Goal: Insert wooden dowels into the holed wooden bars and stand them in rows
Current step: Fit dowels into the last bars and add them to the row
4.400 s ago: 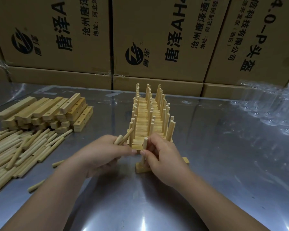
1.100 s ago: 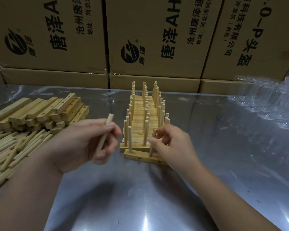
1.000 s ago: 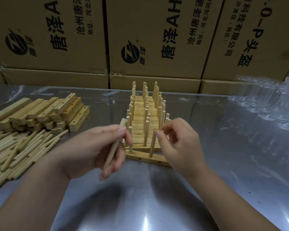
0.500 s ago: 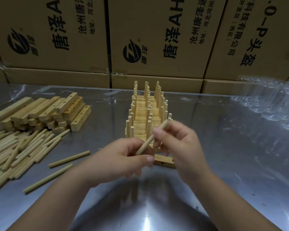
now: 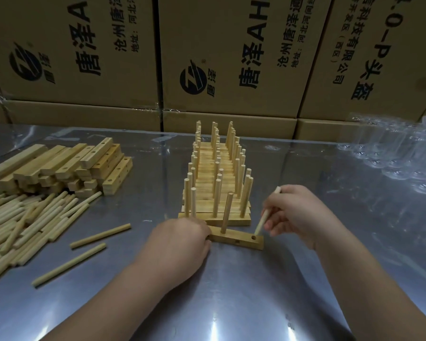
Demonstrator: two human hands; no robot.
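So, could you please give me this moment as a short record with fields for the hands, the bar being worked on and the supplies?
Left hand: holds the left end of the pale holed wooden bar at the front
Right hand: pinches a round wooden dowel, tilted, lower tip at the bar's right-end hole
Bar state: one upright dowel in its middle hole; right hole not yet filled
Finished rows: directly behind, dowels standing
Supplies: stacked holed bars and loose dowel pile, left on the metal table
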